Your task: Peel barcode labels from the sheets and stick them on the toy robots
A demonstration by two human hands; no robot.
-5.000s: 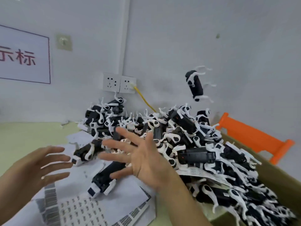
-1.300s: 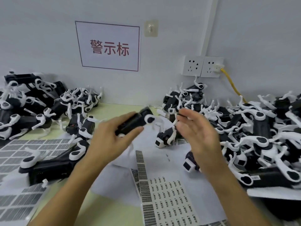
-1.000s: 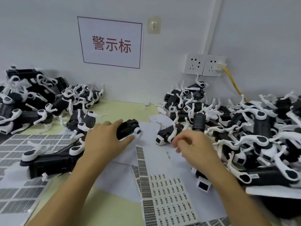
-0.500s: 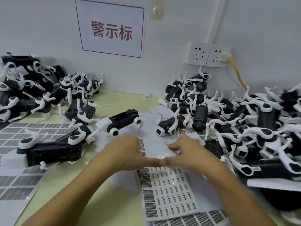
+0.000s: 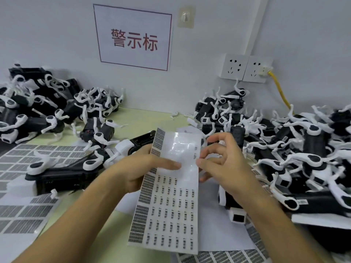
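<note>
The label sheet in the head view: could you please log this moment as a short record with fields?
Sheet: label sheet lifted off the table, upper rows already bare
Left hand: left hand grips the sheet's left edge, thumb on its face
Right hand: right hand pinches at a label on the right edge
Nearest toy: toy robot lying behind the sheet
Piles: toy robots heaped right, more left
Spare sheets: barcode sheets lying left

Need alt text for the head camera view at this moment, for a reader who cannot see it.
Both hands hold up a barcode label sheet over a pale green table: the left hand grips its left edge, thumb across the front, while the right hand pinches at its right edge. Piles of black-and-white toy robots lie on both sides, with more label sheets on the left.
</note>
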